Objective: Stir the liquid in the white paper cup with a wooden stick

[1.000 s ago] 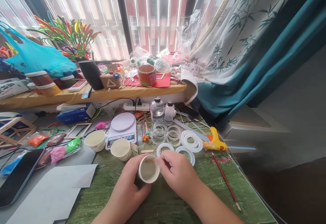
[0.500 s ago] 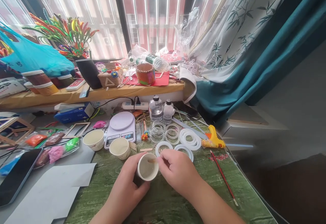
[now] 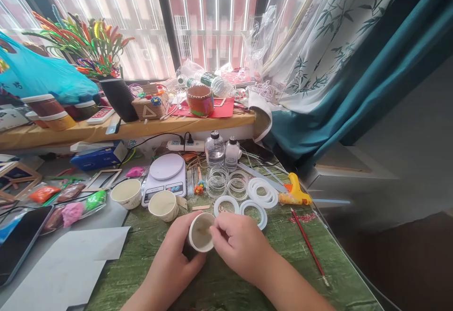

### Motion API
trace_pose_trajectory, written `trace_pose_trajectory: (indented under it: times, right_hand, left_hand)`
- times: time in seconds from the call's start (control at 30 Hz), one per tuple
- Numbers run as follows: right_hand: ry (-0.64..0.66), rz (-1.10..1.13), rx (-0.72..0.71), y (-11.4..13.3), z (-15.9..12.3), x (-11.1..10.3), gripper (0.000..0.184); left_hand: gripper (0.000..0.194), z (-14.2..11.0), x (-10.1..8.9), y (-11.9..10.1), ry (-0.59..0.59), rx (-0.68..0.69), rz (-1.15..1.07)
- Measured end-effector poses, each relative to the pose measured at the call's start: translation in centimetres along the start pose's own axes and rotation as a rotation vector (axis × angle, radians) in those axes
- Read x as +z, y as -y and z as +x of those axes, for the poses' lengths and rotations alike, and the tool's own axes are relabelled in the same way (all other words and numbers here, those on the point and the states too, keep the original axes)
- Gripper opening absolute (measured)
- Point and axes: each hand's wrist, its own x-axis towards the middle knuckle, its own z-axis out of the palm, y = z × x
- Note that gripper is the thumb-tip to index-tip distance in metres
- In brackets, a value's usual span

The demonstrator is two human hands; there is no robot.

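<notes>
My left hand (image 3: 179, 247) is wrapped round a white paper cup (image 3: 201, 245), tilted so that its mouth faces me. Pinched in my right hand (image 3: 240, 242) at the cup's right rim is a wooden stick (image 3: 209, 230); most of it is hidden by the fingers, and its lower end is inside the cup. Two more paper cups stand beyond my left hand, a nearer cup (image 3: 163, 206) and a farther cup (image 3: 126, 194). Past my right hand lie white ring moulds (image 3: 262, 193) and clear rings (image 3: 217, 181).
A kitchen scale (image 3: 165, 176) stands behind the cups. Two clear bottles (image 3: 214, 149) are at the back. To the right lie a yellow glue gun (image 3: 295, 190) and a red pencil (image 3: 309, 247). Paper sheets (image 3: 71, 264) and a phone (image 3: 21, 242) are on the left.
My right hand has moved left, closer to the cup, and the stick has shifted within it. Less of the stick shows now. The left hand still holds the cup.
</notes>
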Motion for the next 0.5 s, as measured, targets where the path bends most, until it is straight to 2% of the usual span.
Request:
trace_pose_trajectory:
  times: [0.03, 0.17, 0.23, 0.5]
  right_hand:
    - [0.018, 0.026, 0.008, 0.02, 0.0, -0.06, 0.033]
    - [-0.044, 0.004, 0.078, 0.08, -0.01, -0.57, 0.033]
    - [-0.002, 0.065, 0.118, 0.09, 0.0, -0.79, 0.032]
    - [0.006, 0.088, 0.127, -0.07, 0.1, -0.57, 0.03]
  left_hand:
    - [0.069, 0.03, -0.01, -0.05, -0.006, 0.005, -0.004]
    - [0.069, 0.13, 0.0, -0.17, -0.013, 0.004, 0.003]
    - [0.069, 0.17, 0.02, -0.14, -0.001, 0.004, -0.002]
    - [0.07, 0.29, -0.01, -0.24, 0.021, -0.004, -0.021]
